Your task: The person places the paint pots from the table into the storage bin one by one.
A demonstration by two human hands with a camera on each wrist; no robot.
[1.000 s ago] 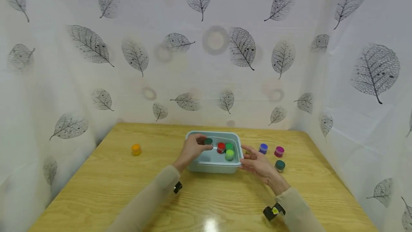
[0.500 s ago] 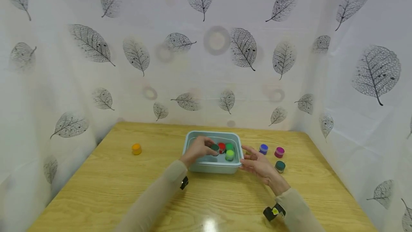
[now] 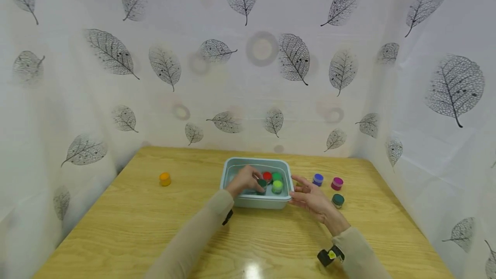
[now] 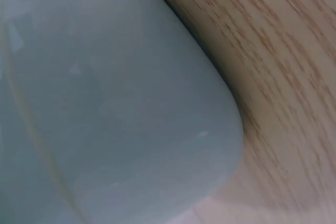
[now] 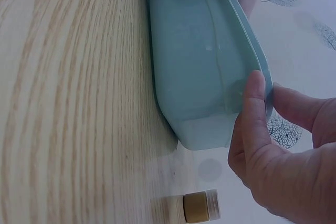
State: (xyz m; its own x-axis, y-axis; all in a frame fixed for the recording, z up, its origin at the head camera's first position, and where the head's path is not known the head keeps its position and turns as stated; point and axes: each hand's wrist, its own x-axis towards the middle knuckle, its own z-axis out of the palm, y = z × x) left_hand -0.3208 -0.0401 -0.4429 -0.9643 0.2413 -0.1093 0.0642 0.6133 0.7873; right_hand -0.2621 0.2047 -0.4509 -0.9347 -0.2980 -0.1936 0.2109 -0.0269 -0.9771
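Note:
My left hand (image 3: 245, 180) reaches into a pale blue-grey plastic box (image 3: 260, 203) and pinches a small dark green paint jar (image 3: 262, 185) near its front wall. Beside that jar in the box stand a red jar (image 3: 267, 177), a green jar (image 3: 277, 176) and a light green jar (image 3: 277, 187). My right hand (image 3: 315, 203) pinches the box's rim at the front right corner, thumb on one side and fingers on the other in the right wrist view. The left wrist view shows just the outer wall of the box (image 4: 131, 87) and the table; the left fingers are hidden there.
On the wooden table (image 3: 186, 236), blue (image 3: 317, 179), magenta (image 3: 337, 183) and dark teal (image 3: 338, 201) jars stand right of the box. An orange jar (image 3: 164, 179) is far left. A yellow-brown jar (image 5: 197, 206) shows near the right hand. Leaf-patterned curtain (image 3: 248, 76) encloses the table.
My left hand has moved right and toward the front of the box with the dark green jar, lowering it beside the other jars. The right hand has stayed at the rim.

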